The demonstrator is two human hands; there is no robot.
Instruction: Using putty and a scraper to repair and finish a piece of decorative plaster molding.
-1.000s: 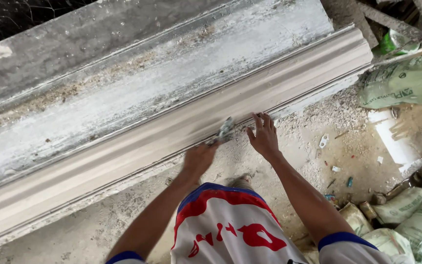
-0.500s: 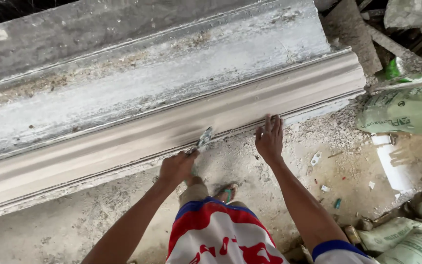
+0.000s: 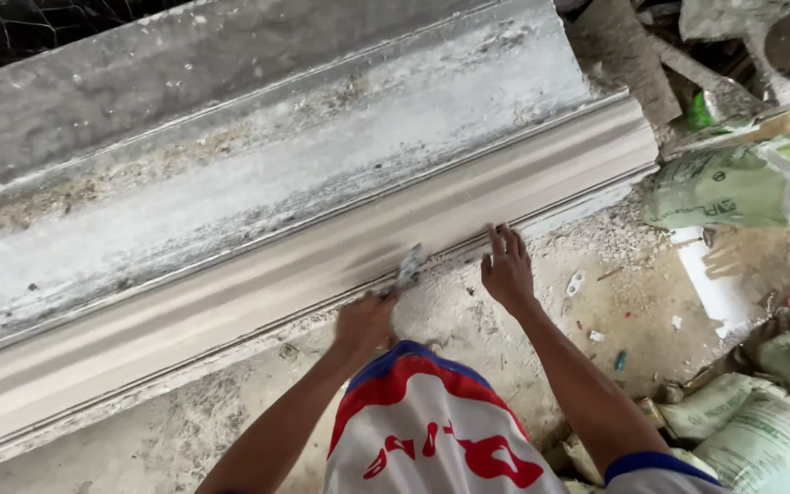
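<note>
Both hands have slid along the moulding since 0.5 s ago, and its right end now shows more fully. Left hand [image 3: 365, 322] is closed around a small plaster-smeared scraper [image 3: 409, 268], whose blade touches the lower edge of the long pale plaster moulding [image 3: 230, 293]. Right hand [image 3: 507, 271] lies flat, fingers spread, fingertips against that same edge. Moulding lies on the rough grey casting bed [image 3: 185, 192], running diagonally. Green sacks [image 3: 733, 183] lie on the dusty floor [image 3: 614, 274] nearby.
</note>
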